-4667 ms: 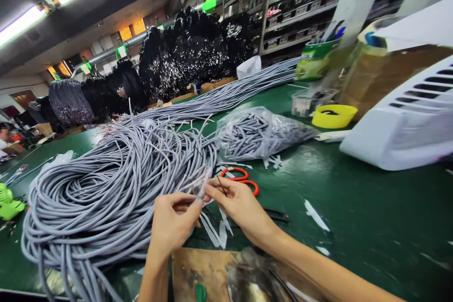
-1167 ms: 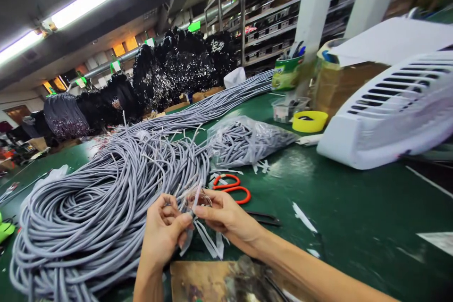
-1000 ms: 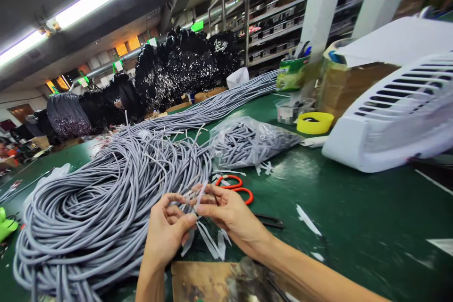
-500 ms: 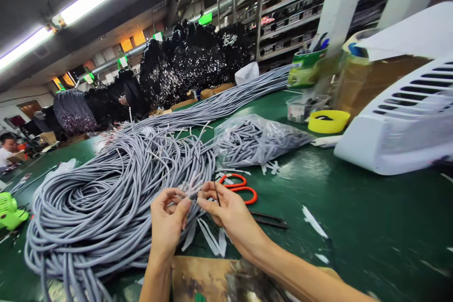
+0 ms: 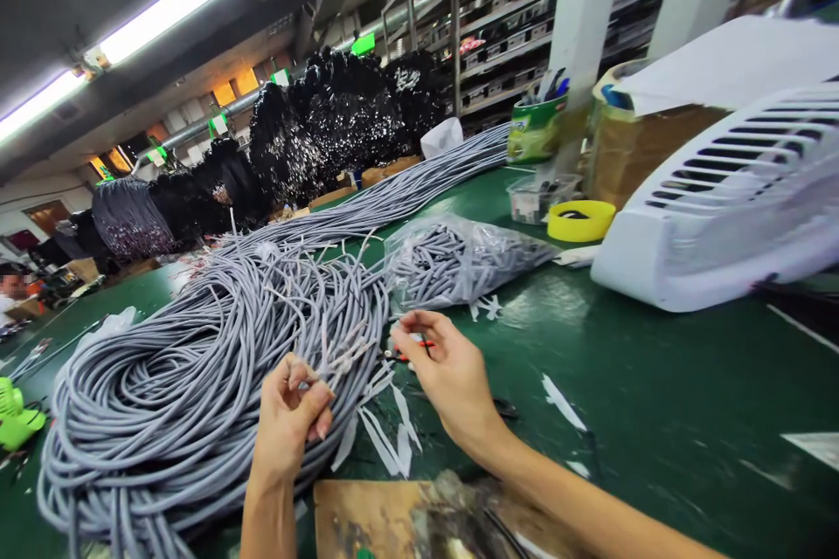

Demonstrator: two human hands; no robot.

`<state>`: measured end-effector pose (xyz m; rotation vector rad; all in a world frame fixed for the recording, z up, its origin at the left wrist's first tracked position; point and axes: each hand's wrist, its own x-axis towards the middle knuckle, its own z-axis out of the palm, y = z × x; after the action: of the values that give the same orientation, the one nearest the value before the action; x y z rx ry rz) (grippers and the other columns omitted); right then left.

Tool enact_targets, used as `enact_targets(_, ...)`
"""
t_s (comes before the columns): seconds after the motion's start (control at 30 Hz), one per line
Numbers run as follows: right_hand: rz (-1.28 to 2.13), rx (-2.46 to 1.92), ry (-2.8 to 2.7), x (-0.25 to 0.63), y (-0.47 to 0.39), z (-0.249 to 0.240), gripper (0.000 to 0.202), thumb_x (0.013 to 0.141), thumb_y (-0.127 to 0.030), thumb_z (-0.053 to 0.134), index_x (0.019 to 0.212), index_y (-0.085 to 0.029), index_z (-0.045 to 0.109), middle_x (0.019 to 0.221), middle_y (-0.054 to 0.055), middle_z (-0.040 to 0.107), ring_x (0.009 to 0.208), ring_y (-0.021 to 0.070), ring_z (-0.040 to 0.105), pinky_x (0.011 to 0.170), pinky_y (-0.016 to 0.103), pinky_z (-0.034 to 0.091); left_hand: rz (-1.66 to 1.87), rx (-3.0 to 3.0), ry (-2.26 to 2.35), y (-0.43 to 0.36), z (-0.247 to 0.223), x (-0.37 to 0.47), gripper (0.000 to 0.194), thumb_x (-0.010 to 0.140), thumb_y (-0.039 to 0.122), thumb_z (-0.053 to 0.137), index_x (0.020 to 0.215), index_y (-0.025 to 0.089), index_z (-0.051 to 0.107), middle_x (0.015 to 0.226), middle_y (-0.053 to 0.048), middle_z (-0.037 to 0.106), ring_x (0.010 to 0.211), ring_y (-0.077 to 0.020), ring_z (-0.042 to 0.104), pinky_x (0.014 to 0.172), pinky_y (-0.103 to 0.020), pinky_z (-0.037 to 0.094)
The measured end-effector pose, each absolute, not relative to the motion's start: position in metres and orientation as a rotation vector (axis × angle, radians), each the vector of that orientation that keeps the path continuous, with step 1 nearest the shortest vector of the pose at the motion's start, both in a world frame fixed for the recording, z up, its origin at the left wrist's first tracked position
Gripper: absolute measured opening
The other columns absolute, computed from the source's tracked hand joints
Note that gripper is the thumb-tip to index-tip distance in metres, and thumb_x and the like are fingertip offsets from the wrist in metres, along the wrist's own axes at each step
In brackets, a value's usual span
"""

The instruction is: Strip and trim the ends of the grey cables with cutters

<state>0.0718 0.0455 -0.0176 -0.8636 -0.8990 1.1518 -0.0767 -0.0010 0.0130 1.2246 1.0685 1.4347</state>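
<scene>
My left hand point(image 5: 294, 397) is closed around the end of a grey cable, where stripped, pale inner wires point(image 5: 347, 351) fan out above the fingers. Bent fingers and thumb press together on my right hand point(image 5: 449, 367), apart from the left one. A thin dark stick-like thing shows at its fingers; its kind I cannot make out. Red-handled scissors point(image 5: 426, 344) lie behind the right hand, mostly covered by it. Left of the hands spreads a large coiled heap of grey cables point(image 5: 157, 376). White strips point(image 5: 384, 445) lie on the table just below the hands.
A clear bag of short grey pieces point(image 5: 452, 262) lies beyond my right hand. Farther right are a yellow tape roll point(image 5: 580, 221), a green can of pens point(image 5: 534, 129) and a white slotted fan-like housing point(image 5: 688, 253). A stained brown board point(image 5: 367, 515) sits in front of me.
My hands have drawn apart: the right went up and right, away from the wire ends, and now covers most of the scissors. The left shifted slightly left with the cable.
</scene>
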Motion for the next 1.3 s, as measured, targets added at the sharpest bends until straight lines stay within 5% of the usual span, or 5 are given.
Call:
enact_targets(0.23, 0.788, -0.684, -1.586, 0.064, 0.018, -0.009, 0.017, 0.075, -0.02, 0.054, 0.088, -0.014, 0.064, 0.066, 0.002, 0.066, 0.036, 0.0066, 0.044, 0.034, 0.019, 0.035, 1.323, 1.247, 1.087, -0.005, 0.013, -0.073, 0.05, 0.063, 0.033, 0.073, 0.068, 0.022, 0.025, 0.053, 0.011, 0.05, 0.027, -0.0024, 0.045, 0.026, -0.008, 0.027)
enact_targets(0.6, 0.196, -0.535, -1.806, 0.068, 0.015, -0.015, 0.024, 0.083, -0.01, 0.039, 0.072, -0.016, 0.06, 0.059, 0.003, 0.065, 0.048, 0.0113, 0.058, 0.046, 0.02, 0.042, 1.646, 1.155, 1.17, 0.002, 0.011, -0.068, 0.054, 0.061, 0.026, 0.073, 0.065, 0.023, 0.019, 0.048, 0.009, 0.057, 0.023, -0.0032, 0.043, 0.026, -0.008, 0.021)
enact_targets(0.83, 0.165, -0.556, -1.782, 0.073, 0.021, -0.017, 0.022, 0.084, -0.012, 0.041, 0.075, -0.014, 0.061, 0.061, 0.004, 0.065, 0.05, 0.0114, 0.06, 0.048, 0.019, 0.045, 1.275, 1.137, 1.164, 0.001, 0.015, -0.072, 0.07, 0.046, 0.036, 0.082, 0.105, 0.014, 0.05, 0.064, 0.0, 0.065, 0.042, -0.0095, 0.057, 0.039, -0.016, 0.041)
enact_targets(0.97, 0.243, -0.564, -1.767, 0.074, 0.023, -0.016, 0.021, 0.081, -0.009, 0.043, 0.074, -0.015, 0.062, 0.062, 0.004, 0.067, 0.052, 0.0113, 0.062, 0.05, 0.019, 0.046, 1.223, 1.267, 1.233, 0.001, 0.011, -0.066, 0.039, 0.047, 0.033, 0.08, 0.076, 0.008, 0.071, 0.064, -0.006, 0.068, 0.064, -0.0176, 0.062, 0.066, -0.028, 0.048)
enact_targets(1.3, 0.473, -0.639, -1.822, 0.075, 0.018, -0.014, 0.021, 0.079, -0.012, 0.043, 0.066, -0.017, 0.06, 0.055, 0.0, 0.064, 0.043, 0.0097, 0.055, 0.043, 0.018, 0.041, 1.578, 1.602, 1.829, 0.0, 0.0, -0.058, 0.03, 0.076, 0.029, 0.052, 0.052, 0.014, 0.062, 0.044, 0.001, 0.057, 0.041, -0.0101, 0.049, 0.045, -0.02, 0.037)
